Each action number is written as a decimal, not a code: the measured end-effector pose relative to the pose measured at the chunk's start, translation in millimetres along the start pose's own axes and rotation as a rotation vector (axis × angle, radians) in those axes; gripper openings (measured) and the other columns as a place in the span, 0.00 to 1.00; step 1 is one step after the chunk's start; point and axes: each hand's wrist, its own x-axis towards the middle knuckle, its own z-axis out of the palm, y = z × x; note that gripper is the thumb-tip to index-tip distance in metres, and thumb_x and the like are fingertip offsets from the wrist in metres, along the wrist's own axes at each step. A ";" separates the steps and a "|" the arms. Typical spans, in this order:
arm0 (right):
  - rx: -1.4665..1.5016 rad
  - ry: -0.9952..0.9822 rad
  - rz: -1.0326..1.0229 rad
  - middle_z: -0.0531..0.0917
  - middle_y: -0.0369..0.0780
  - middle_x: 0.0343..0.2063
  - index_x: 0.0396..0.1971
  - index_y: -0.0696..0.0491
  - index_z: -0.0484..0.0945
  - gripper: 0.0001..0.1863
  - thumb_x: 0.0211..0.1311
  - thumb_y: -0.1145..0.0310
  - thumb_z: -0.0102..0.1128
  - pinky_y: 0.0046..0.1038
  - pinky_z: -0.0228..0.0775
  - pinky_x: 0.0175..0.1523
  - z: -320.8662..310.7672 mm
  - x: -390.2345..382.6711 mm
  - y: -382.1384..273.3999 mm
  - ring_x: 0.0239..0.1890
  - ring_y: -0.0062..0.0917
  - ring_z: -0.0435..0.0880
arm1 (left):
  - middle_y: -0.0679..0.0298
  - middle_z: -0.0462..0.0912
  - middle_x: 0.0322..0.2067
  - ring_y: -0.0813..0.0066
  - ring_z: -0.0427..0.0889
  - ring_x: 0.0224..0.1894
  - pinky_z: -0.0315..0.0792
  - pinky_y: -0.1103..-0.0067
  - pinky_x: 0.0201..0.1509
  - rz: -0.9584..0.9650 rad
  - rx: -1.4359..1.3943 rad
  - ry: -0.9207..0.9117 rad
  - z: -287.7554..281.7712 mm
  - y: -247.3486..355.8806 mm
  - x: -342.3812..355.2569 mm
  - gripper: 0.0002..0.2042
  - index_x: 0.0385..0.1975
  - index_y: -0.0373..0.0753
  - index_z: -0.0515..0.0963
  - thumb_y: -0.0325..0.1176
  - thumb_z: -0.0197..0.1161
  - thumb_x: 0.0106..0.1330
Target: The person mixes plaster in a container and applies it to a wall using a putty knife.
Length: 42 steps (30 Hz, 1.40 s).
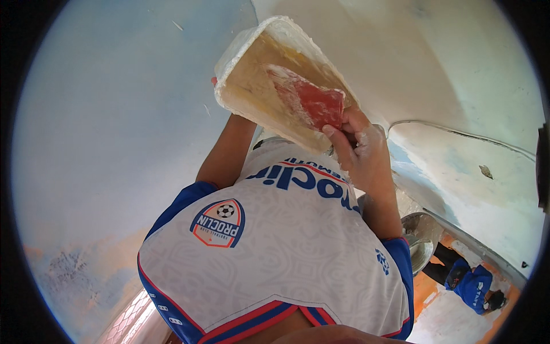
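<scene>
Pinching grip: your right hand (366, 146) has thumb and fingers closed on the lower-right end of one flat, red, blade-like scraper (321, 106).
Half-hidden hand: your left hand (214, 81) shows just a fingertip beside the outer left wall of one rectangular, whitish tub (246, 89) with rounded corners; whether the rest is spread or pressed together, you cannot tell from this view.
Count: two hands of your own, one scraper, one tub, one other person (472, 286) in a blue top at lower right.
Scraper direction: its long axis slants from your right thumb toward the upper left, the free end pointing away from your right hand.
Scraper look: smooth, plain red near your fingers; streaked with white paste toward the free end.
Scraper place: in front of the tub's tan, smeared inside; contact with it is unclear.
Tub lie: mouth turned toward your face, long axis also slanting upper left to lower right, rim crusted white.
</scene>
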 end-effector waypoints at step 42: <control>0.151 0.123 0.057 0.87 0.43 0.25 0.42 0.59 0.76 0.06 0.70 0.76 0.62 0.21 0.71 0.30 8.2 -15.1 4.6 0.22 0.18 0.81 | 0.56 0.70 0.68 0.60 0.72 0.68 0.72 0.61 0.69 -0.041 0.044 -0.036 20.6 6.3 -21.1 0.52 0.74 0.41 0.63 0.81 0.44 0.62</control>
